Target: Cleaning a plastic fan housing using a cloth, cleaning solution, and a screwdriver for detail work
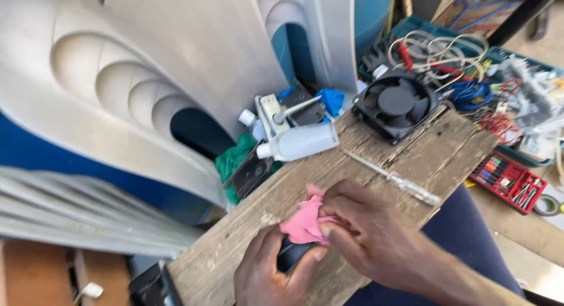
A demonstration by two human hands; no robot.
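Right hand [364, 235] with pink cloth [302, 223] on dark object [291, 254] in left hand [267, 276].

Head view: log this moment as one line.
left hand: grips small dark object | right hand: presses pink cloth onto it | surface: wooden board | nearby: screwdriver, white bottle, black fan

Repair workshop: cooling fan [395, 104], tangled wires [446, 50], screwdriver [392, 179].

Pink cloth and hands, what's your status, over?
Left hand grips a small dark thing. Right hand presses pink cloth on it. Screwdriver lies beside, apart, over.
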